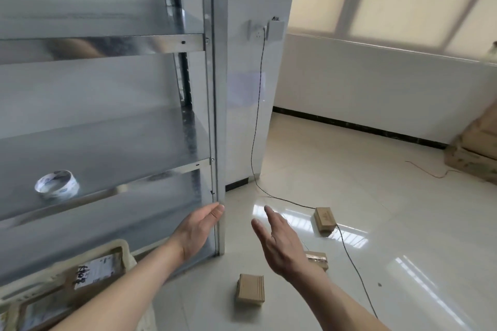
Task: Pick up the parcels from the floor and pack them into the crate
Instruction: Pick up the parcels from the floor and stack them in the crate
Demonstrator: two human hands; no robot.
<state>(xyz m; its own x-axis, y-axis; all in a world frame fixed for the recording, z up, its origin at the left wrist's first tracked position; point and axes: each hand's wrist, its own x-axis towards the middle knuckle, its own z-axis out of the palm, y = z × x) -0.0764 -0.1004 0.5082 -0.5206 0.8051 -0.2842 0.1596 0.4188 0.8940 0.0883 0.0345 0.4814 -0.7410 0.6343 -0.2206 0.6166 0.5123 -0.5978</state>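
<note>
Three small brown cardboard parcels lie on the glossy tiled floor: one (250, 289) near my feet, one (318, 260) partly hidden behind my right hand, and one (325, 219) farther off by a black cable. My left hand (199, 231) and my right hand (279, 244) are both held out in front of me with straight fingers, palms facing each other, holding nothing. The cream crate (121, 245) sits at the lower left under the shelf, with a labelled parcel (94, 272) inside it.
A metal shelving unit (217, 115) stands at the left, with a roll of tape (57, 185) on one shelf. A black cable (349, 255) runs from a wall socket across the floor. Large cardboard boxes (476, 153) are stacked at the far right.
</note>
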